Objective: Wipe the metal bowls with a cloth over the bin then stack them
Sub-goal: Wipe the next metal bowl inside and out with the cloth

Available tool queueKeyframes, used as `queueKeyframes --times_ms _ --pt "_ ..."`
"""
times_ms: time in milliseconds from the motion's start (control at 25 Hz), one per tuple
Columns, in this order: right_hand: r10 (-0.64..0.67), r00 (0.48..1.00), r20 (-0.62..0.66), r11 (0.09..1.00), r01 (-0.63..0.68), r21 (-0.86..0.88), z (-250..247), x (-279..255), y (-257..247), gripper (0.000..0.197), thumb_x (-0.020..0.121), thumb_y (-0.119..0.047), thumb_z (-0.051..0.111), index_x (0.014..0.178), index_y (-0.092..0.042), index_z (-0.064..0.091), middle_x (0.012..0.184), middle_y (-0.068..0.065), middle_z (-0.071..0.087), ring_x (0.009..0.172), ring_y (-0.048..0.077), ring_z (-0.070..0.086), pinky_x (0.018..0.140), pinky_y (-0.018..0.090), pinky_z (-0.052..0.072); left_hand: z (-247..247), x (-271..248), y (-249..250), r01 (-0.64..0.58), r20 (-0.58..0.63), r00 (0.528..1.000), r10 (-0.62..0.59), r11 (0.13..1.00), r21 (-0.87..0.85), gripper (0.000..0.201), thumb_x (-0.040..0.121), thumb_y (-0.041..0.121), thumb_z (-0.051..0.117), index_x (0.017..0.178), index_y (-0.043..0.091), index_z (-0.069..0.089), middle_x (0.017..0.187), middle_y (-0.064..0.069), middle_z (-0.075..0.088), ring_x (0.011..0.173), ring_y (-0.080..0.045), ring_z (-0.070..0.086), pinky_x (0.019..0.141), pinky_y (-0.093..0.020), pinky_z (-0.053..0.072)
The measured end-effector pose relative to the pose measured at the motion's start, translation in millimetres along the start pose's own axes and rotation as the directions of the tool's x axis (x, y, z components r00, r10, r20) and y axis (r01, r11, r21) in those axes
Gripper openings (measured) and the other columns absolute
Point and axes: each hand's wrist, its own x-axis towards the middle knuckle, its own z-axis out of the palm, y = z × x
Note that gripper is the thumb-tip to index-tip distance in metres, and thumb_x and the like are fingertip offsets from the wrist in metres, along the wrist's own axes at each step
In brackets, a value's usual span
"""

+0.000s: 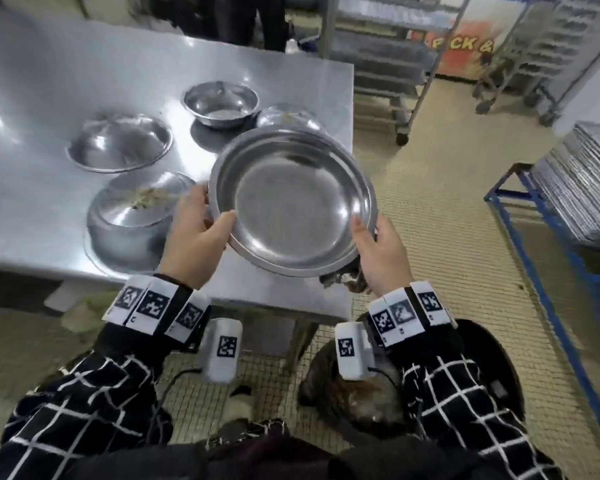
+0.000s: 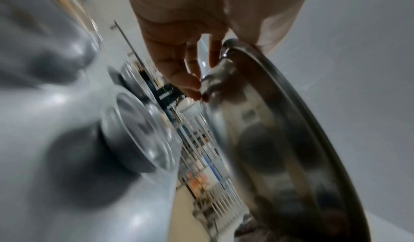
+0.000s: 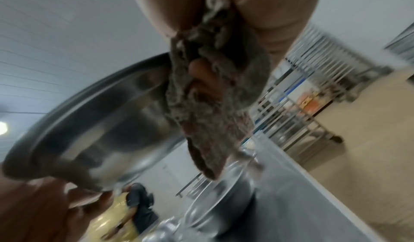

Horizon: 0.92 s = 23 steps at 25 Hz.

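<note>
While both hands grip its rim, the wide metal bowl (image 1: 291,202) sits mid-frame in the head view, tilted over the table (image 1: 49,98) corner.
Head view: left hand (image 1: 196,237) pinches the left rim, thumb inside; right hand (image 1: 381,254) pinches the right rim with the cloth (image 1: 343,282) bunched below; 4 other bowls wait at upper left, the bin (image 1: 492,368) at lower right. Best to swing it fully over the bin, hold firm with the left, then wipe. Left wrist view alone shows fingers (image 2: 179,72) curled under the bowl's outside. Right wrist view alone shows the grey-brown cloth trapped by curled fingers (image 3: 201,72) against the bowl.
</note>
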Motion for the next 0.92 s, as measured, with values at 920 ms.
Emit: queueKeyframes --times_ms 920 --pt "-0.165 0.688 0.706 0.731 0.567 -0.381 439 224 -158 0.059 0.095 -0.053 0.033 0.146 -0.047 0.005 0.153 0.000 0.031 0.134 0.025 0.037 0.110 0.043 0.030 -359 143 -143 0.188 -0.378 0.908 -0.181 0.982 -0.018 0.040 0.092 0.018 0.061 0.125 0.024 0.040 0.078 -0.001 0.064 0.072 -0.015 0.060 0.070 -0.031 0.047"
